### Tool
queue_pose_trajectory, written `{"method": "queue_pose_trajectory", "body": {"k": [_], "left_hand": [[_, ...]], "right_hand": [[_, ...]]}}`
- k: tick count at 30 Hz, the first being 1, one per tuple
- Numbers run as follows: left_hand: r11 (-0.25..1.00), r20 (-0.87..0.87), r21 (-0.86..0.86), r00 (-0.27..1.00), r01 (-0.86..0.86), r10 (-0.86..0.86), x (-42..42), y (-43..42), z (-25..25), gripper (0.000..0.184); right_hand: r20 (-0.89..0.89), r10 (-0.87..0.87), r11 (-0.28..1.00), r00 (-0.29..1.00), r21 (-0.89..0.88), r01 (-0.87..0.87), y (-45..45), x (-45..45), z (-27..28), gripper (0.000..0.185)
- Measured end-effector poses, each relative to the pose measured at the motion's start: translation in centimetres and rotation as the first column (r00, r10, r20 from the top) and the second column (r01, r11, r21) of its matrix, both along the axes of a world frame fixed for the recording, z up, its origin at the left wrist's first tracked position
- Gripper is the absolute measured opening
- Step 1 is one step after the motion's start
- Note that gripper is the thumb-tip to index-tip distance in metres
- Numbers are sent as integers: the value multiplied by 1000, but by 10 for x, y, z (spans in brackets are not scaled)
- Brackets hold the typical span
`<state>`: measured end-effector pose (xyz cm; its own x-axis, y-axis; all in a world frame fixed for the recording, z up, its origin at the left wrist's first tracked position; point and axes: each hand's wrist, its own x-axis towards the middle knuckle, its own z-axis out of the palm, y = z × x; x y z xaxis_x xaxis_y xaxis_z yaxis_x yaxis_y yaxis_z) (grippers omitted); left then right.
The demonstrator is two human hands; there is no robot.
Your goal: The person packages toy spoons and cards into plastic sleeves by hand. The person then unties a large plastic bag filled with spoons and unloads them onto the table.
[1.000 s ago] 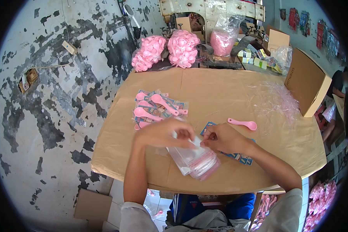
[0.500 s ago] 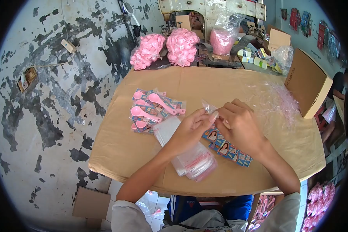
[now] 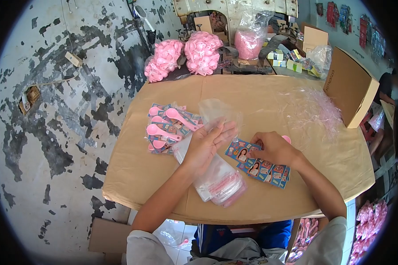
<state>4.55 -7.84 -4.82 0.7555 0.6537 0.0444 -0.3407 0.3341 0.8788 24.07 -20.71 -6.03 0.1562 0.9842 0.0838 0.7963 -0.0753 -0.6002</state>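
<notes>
My left hand [image 3: 208, 143] holds a clear plastic bag [image 3: 219, 112] that stands up beyond its fingers, above the table. Under and beside that wrist lies a stack of clear bags [image 3: 223, 181] with pink edges. My right hand [image 3: 274, 148] has its fingertips bent onto the blue printed cards [image 3: 263, 170], pinching at the upper ones. Just behind this hand, the tip of a pink spoon [image 3: 287, 139] shows; the rest is hidden. To the left of my left hand, packed pink spoons with cards [image 3: 168, 126] lie in a pile.
Bags of pink items [image 3: 203, 53] stand past the far edge. An open cardboard box [image 3: 351, 88] is at the right edge, beside crumpled clear plastic [image 3: 318, 110]. A person [image 3: 384, 99] sits at far right. Pink spoons [image 3: 305, 234] fill a box below the table.
My hands have moved apart. The left one has shifted left with a clear bag, now spread above it; the right one has come down onto the blue cards.
</notes>
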Motion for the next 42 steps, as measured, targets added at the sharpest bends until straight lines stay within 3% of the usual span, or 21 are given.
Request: {"method": "queue_pose_trajectory", "body": {"k": [2, 5, 8, 11, 14, 19, 22, 28, 29, 35, 38, 39, 42], "left_hand": [[999, -23, 32, 1000, -12, 12, 1, -1, -1, 35], [996, -33, 83, 999, -21, 23, -1, 4, -6, 33], [997, 4, 74, 1000, -29, 29, -2, 7, -10, 30], [997, 36, 41, 997, -64, 63, -1, 6, -6, 29], [995, 49, 42, 994, -95, 93, -2, 5, -3, 30], [983, 48, 153, 994, -104, 97, 0, -3, -5, 33], [969, -68, 214, 988, -119, 137, 1, -9, -3, 32], [904, -78, 426, 994, -40, 81, 0, -9, -13, 26], [931, -193, 354, 981, 91, -23, -2, -3, -8, 29], [853, -177, 480, 975, 205, -134, -1, -14, -11, 46], [916, 79, 394, 989, 80, -121, 6, -28, -5, 53], [958, 98, 263, 985, 112, -142, 7, -27, -1, 53], [969, 214, 138, 950, 203, -229, 3, -21, -1, 53]], "right_hand": [[-116, -27, 1000, 993, -18, 25, 2, 6, 1, 39], [24, -81, 992, 996, -96, 83, 2, -1, 14, 33], [-14, -80, 997, 997, -4, 79, -3, 3, 20, 26], [-381, -46, 978, 923, 172, 120, -5, 11, 20, 23], [-582, 47, 978, 812, 191, 80, -9, 5, 20, 24], [-590, 56, 980, 805, 186, 68, -8, -16, 14, 25], [-574, 76, 980, 815, 192, 45, -8, -23, 12, 26], [-548, 102, 986, 830, 166, -12, -10, -21, 11, 25], [-571, 96, 987, 816, 163, -3, -11, -23, 15, 25], [-630, 106, 984, 769, 178, 10, -10, -26, 12, 24], [-706, 111, 987, 700, 162, 7, -12, -35, 15, 28], [-739, 106, 989, 666, 146, 5, -12, -41, 18, 30], [-751, 174, 969, 636, 247, 26, -7, -45, 11, 32]]}}
